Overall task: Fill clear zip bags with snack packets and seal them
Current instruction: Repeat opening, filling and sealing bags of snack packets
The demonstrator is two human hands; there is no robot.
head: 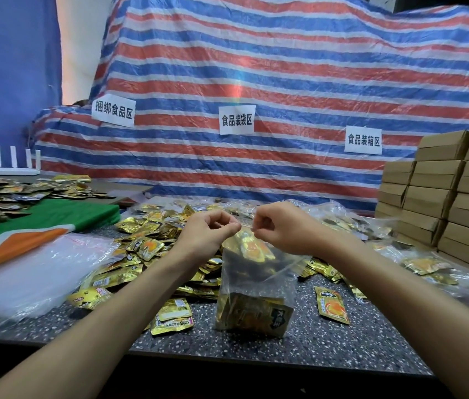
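Careful, your left hand (pixel 209 230) and right hand (pixel 280 229) each pinch the zip bag (pixel 256 286) rim mid-frame, but the gold packet (pixel 253 247) riding high could jam the seal.

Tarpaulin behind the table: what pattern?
Red, blue and white horizontal stripes on the woven plastic tarpaulin, clearest in the head view.

A zip bag (pixel 253 286) at the bench (pixel 342 349) front; loose packets (pixel 152 234) heaped behind it; empty bags (pixel 35 272) left; boxes (pixel 443 197) stacked right; tarp (pixel 256 82) behind all.
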